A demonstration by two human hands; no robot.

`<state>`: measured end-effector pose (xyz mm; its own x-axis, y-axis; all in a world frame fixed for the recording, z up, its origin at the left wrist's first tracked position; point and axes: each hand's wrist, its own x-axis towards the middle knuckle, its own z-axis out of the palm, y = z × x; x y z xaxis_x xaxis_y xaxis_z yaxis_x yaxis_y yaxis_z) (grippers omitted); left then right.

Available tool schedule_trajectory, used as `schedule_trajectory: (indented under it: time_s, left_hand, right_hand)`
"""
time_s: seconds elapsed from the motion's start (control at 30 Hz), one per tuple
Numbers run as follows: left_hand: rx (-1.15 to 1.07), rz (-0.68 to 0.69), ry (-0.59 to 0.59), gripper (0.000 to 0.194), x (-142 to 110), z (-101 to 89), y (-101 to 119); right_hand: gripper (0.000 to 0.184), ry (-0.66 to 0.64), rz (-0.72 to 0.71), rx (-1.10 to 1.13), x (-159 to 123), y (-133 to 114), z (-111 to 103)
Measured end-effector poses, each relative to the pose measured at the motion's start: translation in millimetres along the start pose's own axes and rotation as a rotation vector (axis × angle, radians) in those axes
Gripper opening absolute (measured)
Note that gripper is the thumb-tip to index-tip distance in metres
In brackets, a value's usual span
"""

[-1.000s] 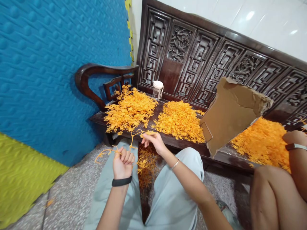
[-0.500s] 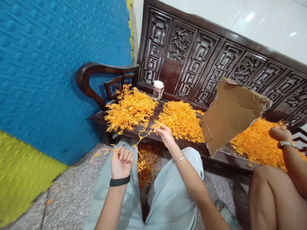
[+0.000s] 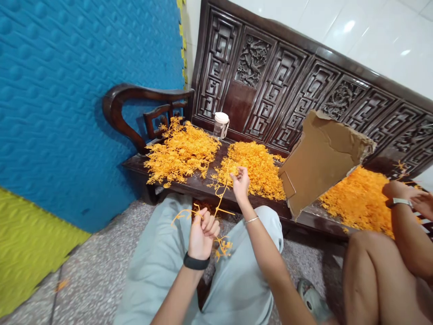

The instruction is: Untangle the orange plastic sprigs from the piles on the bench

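Orange sprig [image 3: 220, 198], branching: one, slanting between the two hands, over the wearer's lap and the front edge of the desk [image 3: 216, 192]. Left hand [image 3: 202, 232], black band at wrist: closed narrow on orange stems, thin ends jutting to one side and a frilled cluster [image 3: 223, 247] hanging below. Right hand [image 3: 241, 183], bangle at wrist: narrow, fingertips at the sprig's upper end, just in front of the middle heap [image 3: 259, 174]. Left heap [image 3: 182, 151]: orange, frilled, on the desk beside the curved armrest. Bottle [image 3: 221, 125], clear, white lid: one, upright behind the gap between these heaps. Cardboard [image 3: 324, 155], brown, torn-edged: one, tilted, between the middle heap and the right heap [image 3: 358, 203]. Co-worker's hand [image 3: 417, 201]: one, beside the right heap; whether it holds anything, cannot tell.
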<state>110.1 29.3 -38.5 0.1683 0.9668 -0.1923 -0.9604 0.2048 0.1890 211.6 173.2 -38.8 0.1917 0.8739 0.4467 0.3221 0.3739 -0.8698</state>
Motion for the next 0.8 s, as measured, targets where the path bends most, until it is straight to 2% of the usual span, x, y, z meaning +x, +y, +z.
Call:
schedule_trajectory:
  time_s: [0.1, 0.2, 0.3, 0.4, 0.53, 0.67, 0.73, 0.8]
  left_hand:
    - [-0.006, 0.001, 0.031, 0.047, -5, 0.5, 3]
    - [0.002, -0.012, 0.069, 0.047, -17, 3.4, 2]
    - [0.017, -0.037, 0.075, 0.048, -26, 8.7, -2]
    - [0.017, -0.016, 0.081, 0.047, -27, 12.7, 2]
    - [0.011, 0.075, 0.096, 0.045, -22, 10.4, 17]
    - [0.028, 0.194, 0.127, 0.044, -18, 1.4, 35]
    - [0.044, 0.254, 0.141, 0.043, -16, -3.7, 44]
    - [0.056, 0.307, 0.156, 0.043, -15, -8.4, 52]
  right_hand:
    - [0.021, 0.121, -0.057, -0.030, 10, 1, -5]
    - [0.012, 0.276, -0.062, -0.012, 33, 9, -16]
    - [0.016, 0.222, -0.018, 0.122, 48, 17, -25]
    - [0.024, -0.031, 0.065, 0.251, 43, 15, -24]
    - [0.037, -0.532, 0.251, 0.352, 19, -1, -17]
    - [0.066, -1.040, 0.411, 0.484, 1, -21, -13]
    - [0.075, -1.225, 0.447, 0.536, -6, -27, -10]
    - [0.081, -1.329, 0.475, 0.577, -13, -28, -5]
